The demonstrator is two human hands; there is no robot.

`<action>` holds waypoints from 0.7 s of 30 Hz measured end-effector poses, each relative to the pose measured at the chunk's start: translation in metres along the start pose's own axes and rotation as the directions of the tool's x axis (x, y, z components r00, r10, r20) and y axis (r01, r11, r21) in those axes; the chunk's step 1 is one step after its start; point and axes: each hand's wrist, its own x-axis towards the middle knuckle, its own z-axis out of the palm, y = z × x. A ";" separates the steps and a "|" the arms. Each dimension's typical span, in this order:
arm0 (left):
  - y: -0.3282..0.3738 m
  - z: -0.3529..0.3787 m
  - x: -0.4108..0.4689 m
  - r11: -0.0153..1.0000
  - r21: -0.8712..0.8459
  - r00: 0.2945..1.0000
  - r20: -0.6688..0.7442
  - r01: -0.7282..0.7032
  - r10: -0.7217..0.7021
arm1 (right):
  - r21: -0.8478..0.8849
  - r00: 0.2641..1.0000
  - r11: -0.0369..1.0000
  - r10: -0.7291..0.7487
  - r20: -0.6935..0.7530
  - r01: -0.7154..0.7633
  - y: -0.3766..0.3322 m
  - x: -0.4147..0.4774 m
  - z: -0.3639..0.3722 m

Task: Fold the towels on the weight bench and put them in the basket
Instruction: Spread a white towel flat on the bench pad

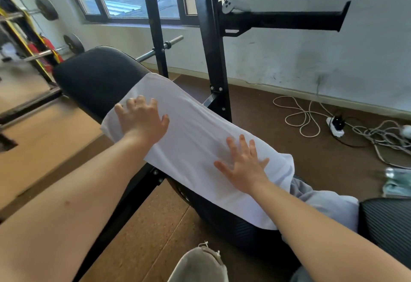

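Along the counter (95,77), the left hand (142,119) and right hand (242,166) lie wide and flat, holding nothing, probably smoothing the white towel (191,126) for folding

Towel (195,139) lies lengthwise on weight bench (97,77). Left hand (142,119) flat on towel's far part, right hand (244,166) flat on its near part. Rack upright (213,59) behind bench; cables (311,117) on floor, right.
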 end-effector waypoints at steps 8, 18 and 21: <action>-0.021 0.027 -0.010 0.998 -0.057 0.972 0.236 0.022 -0.008 | 0.002 0.989 0.991 0.133 0.063 -0.134 -0.018 -0.025 0.032; -0.052 0.019 -0.012 0.979 -0.199 0.982 0.187 0.052 -0.014 | -0.031 0.994 0.998 0.059 0.094 -0.057 -0.053 -0.021 0.020; -0.064 0.015 -0.015 0.985 -0.163 0.993 0.111 0.050 -0.032 | -0.052 0.997 0.998 -0.033 0.071 0.037 -0.069 -0.003 0.014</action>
